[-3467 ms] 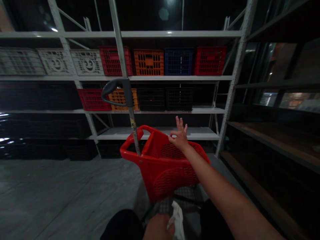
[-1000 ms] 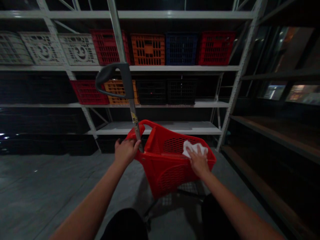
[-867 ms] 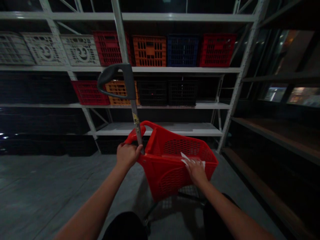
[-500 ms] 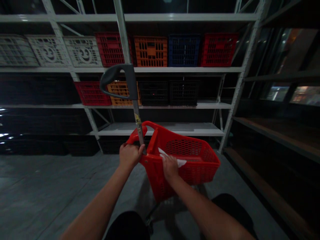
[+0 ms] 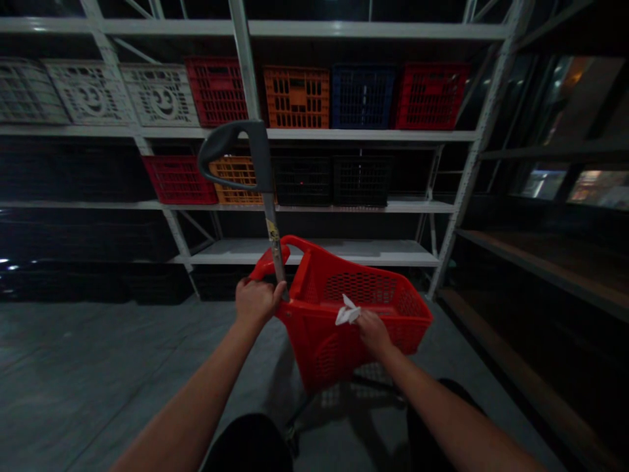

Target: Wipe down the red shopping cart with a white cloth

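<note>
My left hand (image 5: 256, 303) is wrapped around the metal pole (image 5: 270, 242) of a red plastic shopping trolley basket (image 5: 319, 354), just above the basket's near rim. The pole rises to a curved dark grey handle (image 5: 230, 147), which my hand does not touch. My right hand (image 5: 373, 333) pinches a crumpled white cloth (image 5: 348, 313) against the near rim of the basket. The basket's inside shows mesh walls, and nothing is visible in it. Its wheeled wire base is mostly in shadow below.
Ahead stand white metal shelves (image 5: 344, 134) holding white, red, orange, blue and black crates. Stacked dark crates (image 5: 88, 282) sit low on the left. A dark shelf unit with wooden boards (image 5: 535, 269) runs along the right. A grey concrete floor (image 5: 88, 387) lies around the trolley.
My right hand has moved rightward along the basket's near rim from its position half a second ago, and the cloth is more bunched. My left hand stays on the pole.
</note>
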`<state>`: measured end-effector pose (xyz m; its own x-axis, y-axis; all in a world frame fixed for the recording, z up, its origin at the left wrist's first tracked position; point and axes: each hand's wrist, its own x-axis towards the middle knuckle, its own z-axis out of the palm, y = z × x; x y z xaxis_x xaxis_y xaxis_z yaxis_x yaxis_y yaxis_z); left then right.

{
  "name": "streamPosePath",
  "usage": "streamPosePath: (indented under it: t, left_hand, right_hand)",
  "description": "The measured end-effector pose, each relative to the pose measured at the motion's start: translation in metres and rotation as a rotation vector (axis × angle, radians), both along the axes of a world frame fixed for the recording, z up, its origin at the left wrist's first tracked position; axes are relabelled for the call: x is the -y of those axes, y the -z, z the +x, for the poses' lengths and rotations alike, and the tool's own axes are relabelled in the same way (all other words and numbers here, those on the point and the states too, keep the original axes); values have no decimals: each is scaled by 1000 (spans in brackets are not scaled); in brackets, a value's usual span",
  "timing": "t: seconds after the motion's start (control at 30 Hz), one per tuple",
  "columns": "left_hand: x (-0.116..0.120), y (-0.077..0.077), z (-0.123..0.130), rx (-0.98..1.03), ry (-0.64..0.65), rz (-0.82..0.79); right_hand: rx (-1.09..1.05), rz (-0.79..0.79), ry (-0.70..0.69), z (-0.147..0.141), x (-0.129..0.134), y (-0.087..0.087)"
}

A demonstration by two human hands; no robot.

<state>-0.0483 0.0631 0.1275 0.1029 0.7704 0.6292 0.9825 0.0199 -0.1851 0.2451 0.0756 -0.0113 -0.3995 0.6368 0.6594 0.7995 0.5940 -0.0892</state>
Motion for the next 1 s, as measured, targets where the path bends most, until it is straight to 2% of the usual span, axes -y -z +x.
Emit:
streamPosePath:
  t: [0.03, 0.1, 0.17, 0.33, 0.4, 0.43, 0.5, 0.63, 0.7, 0.77, 0.83, 0.93, 1.0]
  left_hand:
    - [-1, 0, 1, 1, 3, 6]
    - [-1, 1, 2, 2, 6, 18]
    - [-2, 1, 3, -3, 12, 28]
    - [-1, 3, 2, -12, 30, 51]
    - [-1, 3, 1, -10, 29, 51]
    - [-1, 4, 1, -7, 27, 50]
    - [-1, 4, 1, -1, 27, 51]
    - [-4, 4, 1, 3, 24, 50]
    - [-6, 3, 1, 8, 26, 41]
    - [-7, 1, 1, 15, 29, 31]
    - [-8, 0, 2, 21, 26, 27]
    - [-8, 0, 3, 16, 25, 34]
    - [-7, 1, 4, 7, 26, 41]
  right_hand:
    - [0, -3, -12, 6, 0, 0]
    - [-22, -13, -32, 2, 1, -8]
    - [-47, -8, -94, -23, 2, -22]
    - [-185, -6, -284, -118, 0, -61]
    - [-283, -26, -305, -136, -3, -69]
    - [-323, -45, -289, -136, -4, -71]
    - [-376, -115, -139, -119, -8, -75]
    - [-324, -234, 388, -56, -19, -91]
    - [-239, -205, 439, -36, -23, -102]
    - [-180, -147, 324, -36, -25, -106]
    - [-165, -99, 127, -53, -20, -101]
    - [-198, -91, -163, -88, -5, -81]
    - [-229, -138, -280, -98, 5, -67]
